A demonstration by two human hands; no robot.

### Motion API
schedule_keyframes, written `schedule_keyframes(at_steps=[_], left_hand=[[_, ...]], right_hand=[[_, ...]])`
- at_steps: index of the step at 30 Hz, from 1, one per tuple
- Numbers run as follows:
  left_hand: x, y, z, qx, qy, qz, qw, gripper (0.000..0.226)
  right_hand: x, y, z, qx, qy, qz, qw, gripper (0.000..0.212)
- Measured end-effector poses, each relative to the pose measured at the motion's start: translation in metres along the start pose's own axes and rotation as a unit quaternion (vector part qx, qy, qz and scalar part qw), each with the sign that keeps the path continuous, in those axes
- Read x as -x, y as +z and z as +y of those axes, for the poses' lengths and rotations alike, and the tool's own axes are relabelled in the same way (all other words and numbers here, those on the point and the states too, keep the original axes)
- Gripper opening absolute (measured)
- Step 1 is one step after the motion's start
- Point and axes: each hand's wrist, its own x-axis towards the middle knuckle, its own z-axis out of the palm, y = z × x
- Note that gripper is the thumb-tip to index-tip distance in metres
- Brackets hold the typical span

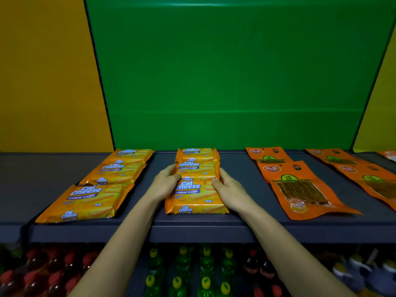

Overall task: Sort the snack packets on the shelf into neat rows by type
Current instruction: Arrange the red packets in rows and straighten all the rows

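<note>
On the shelf (246, 219), past a finished-looking left wafer row (100, 189), the left grip (165, 183) and right grip (230, 189) clasp the middle wafer row (196, 166) by its sides, apparently squaring it. Next, likely: let go and straighten the orange stick packets (300, 189) at right.

Left hand (165, 183), right hand (232, 190) and both forearms (120, 239) are bare.

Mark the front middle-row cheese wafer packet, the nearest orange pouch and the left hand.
front cheese wafer packet (196, 196): head view, printed face.
nearest orange pouch (300, 192): head view, clear window.
left hand (165, 183): head view, back of hand.
</note>
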Motion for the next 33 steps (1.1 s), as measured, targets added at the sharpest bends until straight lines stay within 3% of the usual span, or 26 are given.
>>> schedule_keyframes(at_steps=[7,10,13,17,23,29,33], left_hand=[[0.004,0.001,0.005,0.019,0.000,-0.034,0.999,0.047],[0.010,0.000,0.010,-0.025,0.009,-0.023,0.999,0.048],[0.013,-0.012,0.013,-0.100,0.058,0.032,0.993,0.048],[0.015,-0.054,0.019,-0.172,0.134,0.131,0.967,0.038],[0.016,-0.140,-0.006,-0.199,0.097,0.183,0.958,0.031],[0.034,-0.197,-0.057,-0.166,0.033,0.141,0.975,0.044],[0.052,-0.212,-0.080,-0.124,0.002,0.044,0.991,0.055]], right_hand=[[-0.004,0.002,0.003,0.016,-0.008,0.005,1.000,0.051],[-0.001,0.000,0.000,0.010,-0.020,0.003,1.000,0.047],[0.002,-0.011,-0.006,-0.048,-0.034,0.022,0.998,0.038],[0.002,-0.023,-0.029,-0.054,-0.056,0.068,0.995,0.044],[-0.003,0.018,-0.087,-0.045,-0.100,0.027,0.994,0.044],[-0.005,0.095,-0.132,-0.069,-0.085,-0.066,0.992,0.041],[-0.006,0.139,-0.132,-0.095,-0.061,-0.054,0.992,0.034]])
